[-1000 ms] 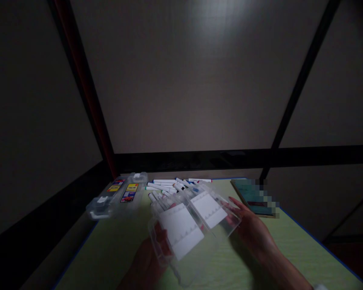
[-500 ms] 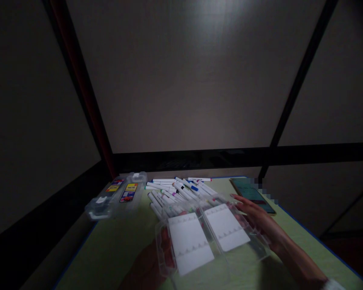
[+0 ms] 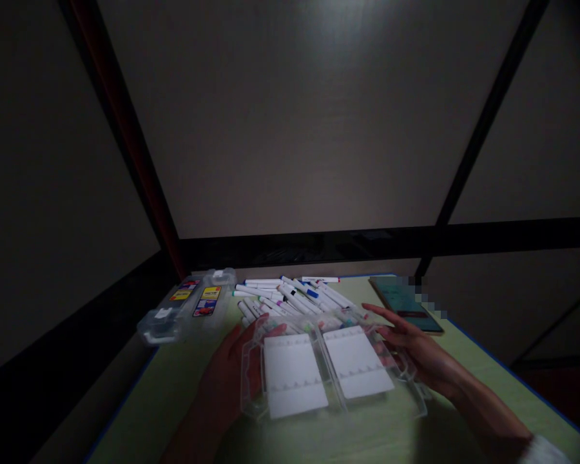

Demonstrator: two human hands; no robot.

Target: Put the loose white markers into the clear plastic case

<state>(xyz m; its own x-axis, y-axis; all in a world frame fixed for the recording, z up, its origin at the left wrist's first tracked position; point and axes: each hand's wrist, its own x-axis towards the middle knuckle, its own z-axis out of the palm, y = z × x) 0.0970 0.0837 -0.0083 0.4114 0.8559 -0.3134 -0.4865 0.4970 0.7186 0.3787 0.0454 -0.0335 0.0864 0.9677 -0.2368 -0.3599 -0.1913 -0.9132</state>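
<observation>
A clear plastic marker case (image 3: 336, 396) lies opened out in front of me, with a white notched insert (image 3: 294, 374) in one half and a second white insert (image 3: 357, 362) in the other. My left hand (image 3: 244, 361) grips the case's left side, its fingers partly seen through the plastic. On the right side, my right hand (image 3: 410, 345) holds the case, thumb and fingers around its edge. Just behind the case spreads a loose pile of white markers (image 3: 294, 299) with coloured ends; the case hides the nearest ones.
Two closed clear cases with bright labels, one nearer the middle (image 3: 207, 303) and one at the edge (image 3: 162, 325), lie at the table's left. A tablet-like flat device (image 3: 406, 306) lies at the right. The green table (image 3: 183, 393) has a blue edge; a wall panel (image 3: 299, 129) rises behind.
The opened case has shifted slightly left and tilted to a more level angle. My left hand has come up along its left side and shows more clearly.
</observation>
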